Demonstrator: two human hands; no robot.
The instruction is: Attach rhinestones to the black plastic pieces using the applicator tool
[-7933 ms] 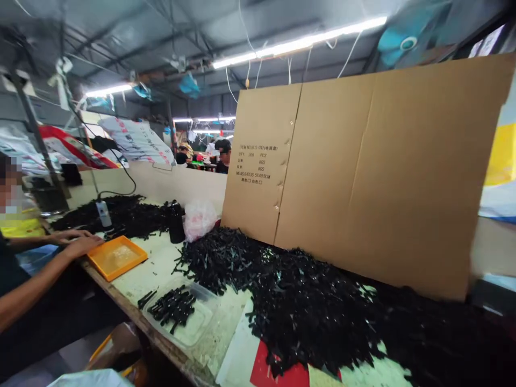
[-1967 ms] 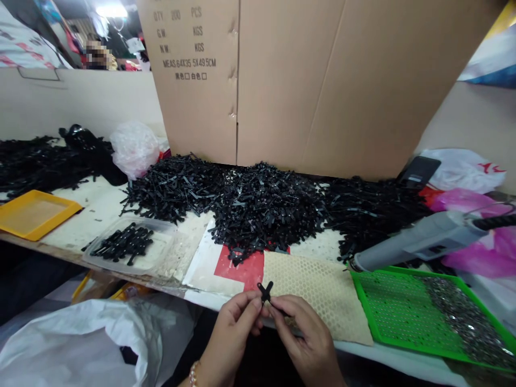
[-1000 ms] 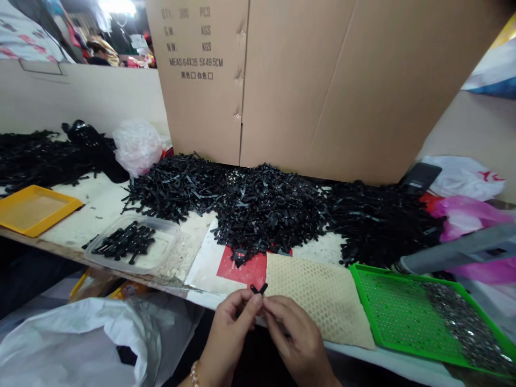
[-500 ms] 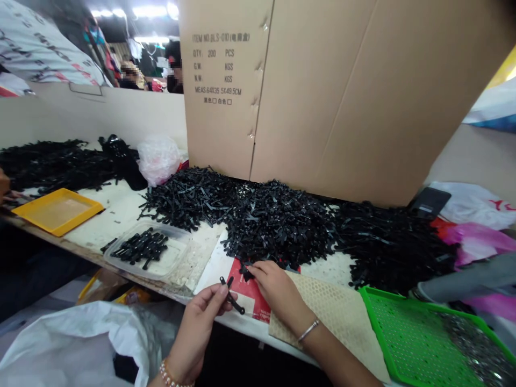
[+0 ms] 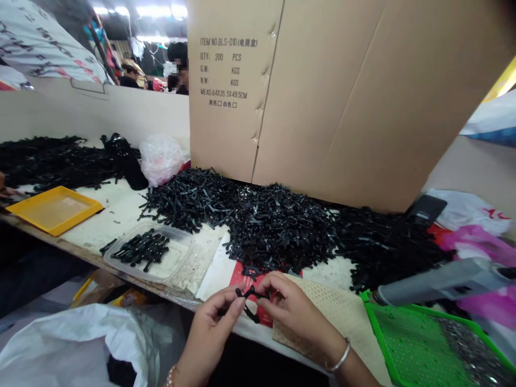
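My left hand [image 5: 213,328] and my right hand [image 5: 294,317] meet at the table's front edge, fingers pinched together. Between them they hold small black plastic strips [image 5: 250,302], crossed over one another. Just behind the hands lies a large heap of the same black strips [image 5: 282,226] spread across the table. A beige mesh mat [image 5: 334,312] lies under my right hand, over a red and white sheet [image 5: 237,274].
A clear tray with several black pieces [image 5: 147,251] sits left of my hands, an orange tray [image 5: 52,207] farther left. A green tray of small metal parts [image 5: 435,349] and a grey tool [image 5: 439,282] are right. A cardboard sheet [image 5: 342,97] stands behind. A white bag [image 5: 80,344] hangs below.
My right hand drew back from the edge of the heap with a strip and joined my left hand. The grey tool has come into view at the right.
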